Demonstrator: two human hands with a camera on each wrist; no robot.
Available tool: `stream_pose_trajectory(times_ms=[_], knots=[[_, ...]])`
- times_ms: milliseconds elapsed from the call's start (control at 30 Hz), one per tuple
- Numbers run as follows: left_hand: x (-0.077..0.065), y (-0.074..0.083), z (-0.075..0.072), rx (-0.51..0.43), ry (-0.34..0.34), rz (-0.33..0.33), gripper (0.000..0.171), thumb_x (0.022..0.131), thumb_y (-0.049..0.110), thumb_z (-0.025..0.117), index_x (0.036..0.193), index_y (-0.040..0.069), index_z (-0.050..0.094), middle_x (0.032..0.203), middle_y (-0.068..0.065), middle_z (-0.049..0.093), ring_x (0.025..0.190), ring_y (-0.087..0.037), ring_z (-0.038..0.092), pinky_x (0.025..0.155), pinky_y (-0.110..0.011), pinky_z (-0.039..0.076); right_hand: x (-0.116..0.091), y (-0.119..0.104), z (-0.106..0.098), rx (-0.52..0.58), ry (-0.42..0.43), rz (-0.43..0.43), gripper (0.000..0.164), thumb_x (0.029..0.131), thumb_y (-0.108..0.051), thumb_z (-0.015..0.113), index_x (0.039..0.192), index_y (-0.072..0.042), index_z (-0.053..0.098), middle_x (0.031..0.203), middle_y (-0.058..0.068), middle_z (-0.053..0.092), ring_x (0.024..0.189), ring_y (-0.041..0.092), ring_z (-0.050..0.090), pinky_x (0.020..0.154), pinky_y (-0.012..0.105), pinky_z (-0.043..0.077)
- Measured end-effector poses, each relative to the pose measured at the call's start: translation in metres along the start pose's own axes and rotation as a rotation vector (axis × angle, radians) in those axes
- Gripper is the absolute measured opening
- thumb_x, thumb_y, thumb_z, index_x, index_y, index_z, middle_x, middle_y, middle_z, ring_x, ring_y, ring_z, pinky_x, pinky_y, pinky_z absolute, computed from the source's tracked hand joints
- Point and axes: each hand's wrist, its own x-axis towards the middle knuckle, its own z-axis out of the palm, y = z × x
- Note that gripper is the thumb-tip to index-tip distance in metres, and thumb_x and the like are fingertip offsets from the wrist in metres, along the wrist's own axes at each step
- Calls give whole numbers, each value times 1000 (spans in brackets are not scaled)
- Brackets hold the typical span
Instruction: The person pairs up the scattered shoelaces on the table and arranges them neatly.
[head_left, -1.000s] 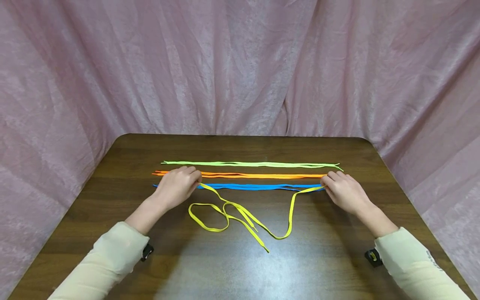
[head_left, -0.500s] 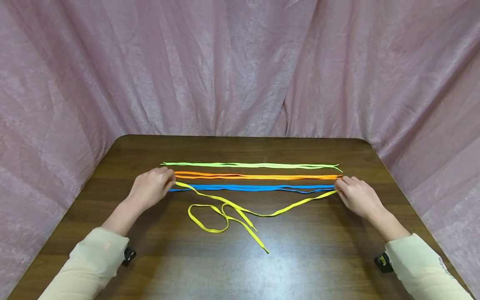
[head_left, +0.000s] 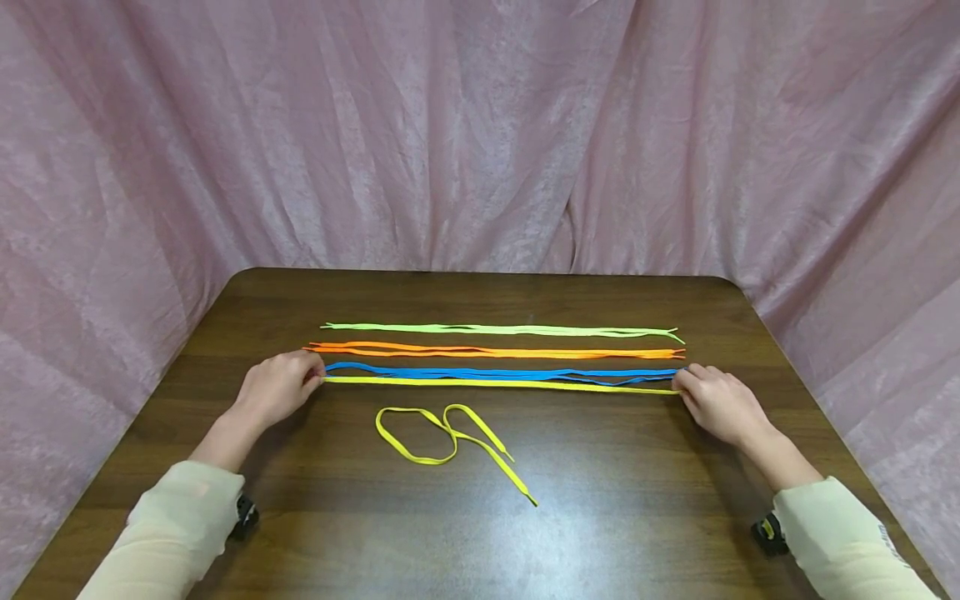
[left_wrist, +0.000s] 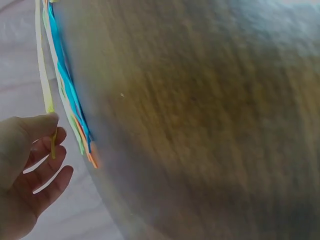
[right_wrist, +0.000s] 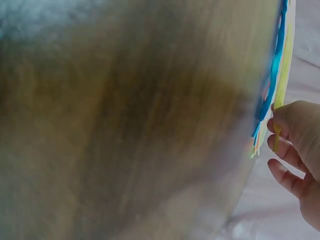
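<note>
A flat yellow shoelace (head_left: 495, 383) is stretched straight from side to side, close along the near side of the blue shoelaces (head_left: 480, 374). My left hand (head_left: 279, 387) pinches its left end between thumb and forefinger; in the left wrist view the tip of the yellow shoelace (left_wrist: 46, 85) pokes out below the thumb. At the other end my right hand (head_left: 722, 404) pinches the lace the same way, and the tip of the yellow shoelace (right_wrist: 285, 75) shows past the fingers in the right wrist view. A second yellow shoelace (head_left: 416, 458) lies looped on the table nearer to me.
Beyond the blue laces lie orange shoelaces (head_left: 495, 352) and, farther back, light green shoelaces (head_left: 495, 330), both in straight rows across the brown wooden table (head_left: 637, 508). A pink curtain (head_left: 480, 133) hangs behind the table's far edge.
Both hands have moved apart, the left one farther, and slightly toward me. The held yellow lace has gone from slack and curved to straight, off the looped lace.
</note>
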Motion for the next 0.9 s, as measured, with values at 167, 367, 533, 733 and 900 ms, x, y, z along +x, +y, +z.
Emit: stream_pose_trajectory(times_ms=[167,367,533,733,900], knots=[[-4,-6,1,-6,-34,-19,6,81,10,65,82,15,64,80,-1,62,65,-26,59,52,-44,44,-1,-2,4,37,-10,8,21,68,3,68,73,-12,54,68,-5,49,58,17,51,48,32,39],[-8,-14,4,-26,-56,-46,5,80,11,66,80,15,64,77,0,61,64,-23,57,52,-42,43,-2,-2,5,77,-41,54,23,68,4,69,76,-11,54,68,-6,49,58,10,46,48,29,38],[-11,-20,5,-52,-84,-85,7,80,15,68,78,17,61,71,2,57,61,-19,52,49,-37,39,-4,0,5,112,-107,130,23,69,3,69,77,-12,54,68,-8,47,58,5,42,48,26,34],[-12,-26,5,-60,-109,-108,6,81,15,66,78,16,61,69,2,56,59,-19,50,49,-35,37,-4,1,5,145,-141,164,23,70,2,68,77,-16,54,70,-10,46,60,3,43,49,25,34],[-12,-26,6,-66,-110,-119,5,81,15,67,78,16,62,70,1,57,61,-19,51,51,-37,39,-5,2,5,166,-140,169,25,70,3,68,76,-17,56,71,-10,47,61,4,45,50,26,37]])
